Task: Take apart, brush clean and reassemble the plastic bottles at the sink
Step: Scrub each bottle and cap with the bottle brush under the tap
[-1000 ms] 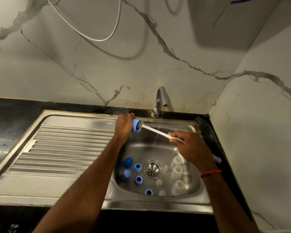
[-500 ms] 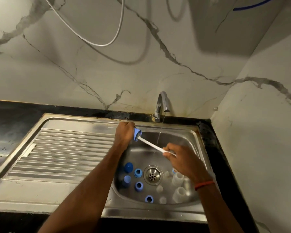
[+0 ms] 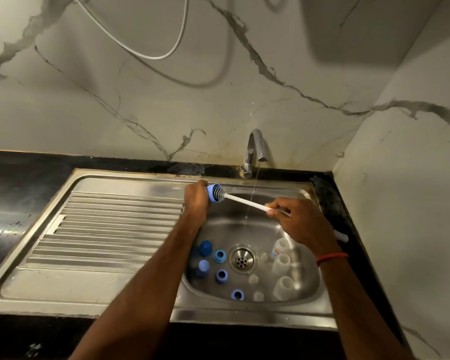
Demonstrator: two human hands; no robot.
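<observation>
My left hand [image 3: 196, 197] grips a blue bottle cap [image 3: 211, 193] over the basin's back left corner, its open side facing right. My right hand [image 3: 300, 221] holds the white handle of a bottle brush [image 3: 244, 202], whose grey bristle head sits partly inside the cap. On the basin floor lie several blue caps and rings [image 3: 220, 255] left of the drain [image 3: 242, 259]. Several clear plastic bottles [image 3: 281, 263] and small clear teats [image 3: 253, 279] lie to its right.
The steel sink [image 3: 244, 317] has a ribbed drainboard [image 3: 109, 224] on the left. A chrome tap [image 3: 255, 152] at the back runs a thin stream of water [image 3: 252, 193] behind the brush handle. Black counter [image 3: 24, 167] surrounds the sink; marble walls stand behind and right.
The brush head has slid partly out of the cap as my right hand drew back to the right. My left hand has held the cap in about the same place.
</observation>
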